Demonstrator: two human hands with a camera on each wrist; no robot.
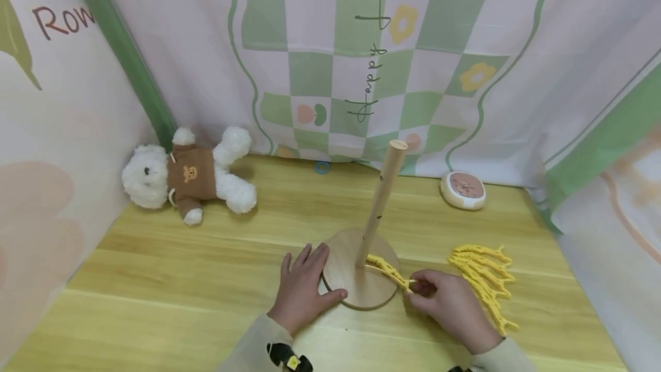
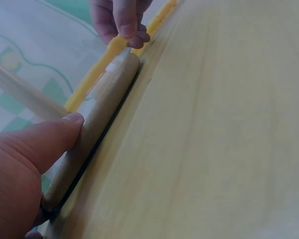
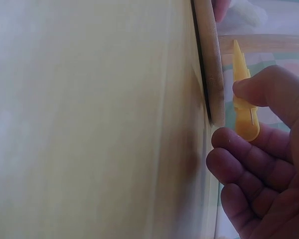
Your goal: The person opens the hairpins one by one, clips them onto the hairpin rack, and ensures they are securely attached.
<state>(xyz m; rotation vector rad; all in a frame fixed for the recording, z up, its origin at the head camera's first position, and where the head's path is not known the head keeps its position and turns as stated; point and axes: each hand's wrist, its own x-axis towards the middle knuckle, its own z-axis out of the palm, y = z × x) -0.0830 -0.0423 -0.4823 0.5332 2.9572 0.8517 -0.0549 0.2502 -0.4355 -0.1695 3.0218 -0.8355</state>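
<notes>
A round wooden base lies on the table with a wooden post rising from it; dark holes show along the post. My left hand rests at the base's left side, fingers spread, its thumb on the rim. With thumb and fingers my right hand pinches the near end of a yellow, bumpy plastic branch. That branch's far end is right at the foot of the post. In the right wrist view the rounded end of the branch sticks out below the thumb.
Several more yellow branches lie fanned out beyond my right hand. A white plush toy in a brown top lies at the back left. Near the back curtain are a small blue ring and a white-and-pink device.
</notes>
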